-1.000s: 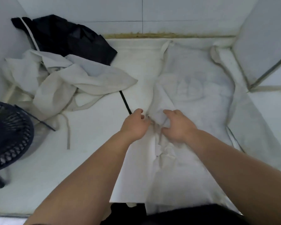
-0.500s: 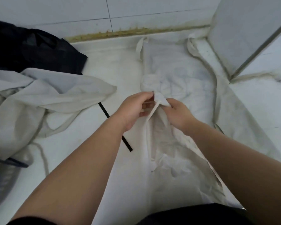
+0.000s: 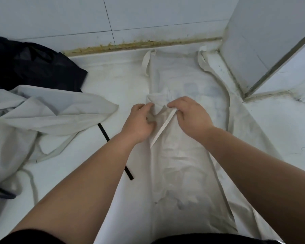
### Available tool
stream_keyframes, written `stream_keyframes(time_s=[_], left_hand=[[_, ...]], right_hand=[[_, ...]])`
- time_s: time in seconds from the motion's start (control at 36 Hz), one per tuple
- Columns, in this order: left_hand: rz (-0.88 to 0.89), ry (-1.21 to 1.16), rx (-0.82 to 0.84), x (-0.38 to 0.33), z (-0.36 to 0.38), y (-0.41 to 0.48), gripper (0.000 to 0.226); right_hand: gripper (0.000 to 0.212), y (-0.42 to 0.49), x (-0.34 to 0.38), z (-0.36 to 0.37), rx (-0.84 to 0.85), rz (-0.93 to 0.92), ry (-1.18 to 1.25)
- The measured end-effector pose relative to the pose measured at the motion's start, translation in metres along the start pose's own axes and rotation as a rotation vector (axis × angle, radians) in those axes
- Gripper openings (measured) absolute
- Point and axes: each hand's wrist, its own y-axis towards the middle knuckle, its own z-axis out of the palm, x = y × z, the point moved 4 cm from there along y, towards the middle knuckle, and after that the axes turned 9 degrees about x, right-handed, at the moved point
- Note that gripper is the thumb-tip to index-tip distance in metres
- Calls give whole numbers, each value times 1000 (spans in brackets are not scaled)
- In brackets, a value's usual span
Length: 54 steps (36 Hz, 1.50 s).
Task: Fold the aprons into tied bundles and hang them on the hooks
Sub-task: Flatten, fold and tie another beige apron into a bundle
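We are gathering the apron (image 3: pixel 180 164) — left hand (image 3: pixel 139 122) pinching its fold, right hand (image 3: pixel 190 117) gripping the strap (image 3: pixel 163 128) — next, probably, wrapping that strap round the bundle.

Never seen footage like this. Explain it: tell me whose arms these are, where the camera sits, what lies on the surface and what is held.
No machine here: a person works bare-handed, and one camera worn on the head looks forward and down, so the arms enter from below. On the white surface a white apron lies spread out. The left hand grips bunched fabric near its middle; the right hand pinches a narrow tie. To the left lie crumpled pale aprons, a dark cloth behind them and a black strap.
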Motion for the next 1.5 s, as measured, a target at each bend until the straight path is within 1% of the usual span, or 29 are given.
stream_keyframes(time_s=[0.08,0.11,0.17,0.19,0.28,0.36,0.44,0.5,0.56,0.64,0.67,0.72,0.75,0.78,0.83,0.86,0.89,0.94,1.0,1.06,1.11,1.17,1.22,1.28,1.31,1.33,1.39,1.44,1.5], left_hand=[[-1,68,-28,-1,-4,10,61],[1,87,-39,-1,-5,12,61],[3,99,-55,-1,-6,20,59],[7,100,-60,-1,-6,22,58],[24,189,-71,-2,-4,34,51],[32,246,-107,-2,-8,47,33],[91,252,-161,-9,-17,58,21],[117,158,-171,-15,-24,63,19],[71,-23,-159,-20,-33,67,14],[30,-114,-104,-21,-40,72,11],[27,-109,-84,-21,-42,73,11],[32,-100,-62,-25,-46,74,11],[38,-99,-56,-27,-48,75,11],[46,-87,-49,-29,-50,76,11],[62,-63,-38,-34,-52,77,12],[67,-60,-34,-35,-53,77,12],[69,-54,-30,-36,-54,78,12],[66,-6,-23,-37,-57,78,12],[46,74,-23,-34,-58,79,12],[24,147,-24,-30,-58,81,14],[4,319,-11,-30,-54,82,16],[-9,497,-11,-33,-49,83,23],[-25,548,-1,-34,-46,84,23],[-36,491,4,-35,-47,85,20],[-26,425,4,-34,-48,85,17],[-3,327,0,-33,-50,86,16],[44,85,-23,-31,-54,85,16],[11,-21,-32,-26,-58,83,29],[-71,-27,-6,-18,-60,82,43]], right_hand=[[13,8,-4,-3,-17,117,310],[12,10,-7,-4,-24,172,391],[31,15,-15,-5,-28,254,521],[35,15,-16,-6,-33,285,580],[35,24,-22,-15,-90,380,695],[41,39,-30,-29,-105,478,827],[40,53,-40,-33,21,623,751],[40,58,-52,-31,33,777,854],[39,62,-62,-29,-30,921,1092],[22,68,-72,-35,-208,982,1253],[17,69,-75,-39,-270,975,1184],[45,71,-71,-46,-338,956,1067],[55,73,-73,-50,-374,916,839],[61,75,-70,-51,-418,919,790],[64,73,-64,-46,-565,817,1042],[61,76,-66,-43,-584,774,993],[58,74,-68,-43,-568,801,980],[56,79,-73,-45,-445,794,971],[63,78,-82,-54,-407,908,853],[65,73,-89,-56,-513,906,784],[65,67,-77,-56,-532,821,513],[61,68,-66,-48,-395,611,305],[48,74,-54,-36,-203,424,306],[43,75,-45,-19,127,366,293],[46,74,-43,-9,301,349,229],[44,74,-43,-1,413,330,149],[23,75,-47,2,452,310,46],[32,76,-50,-3,401,298,100],[31,79,-51,-9,371,307,176]])
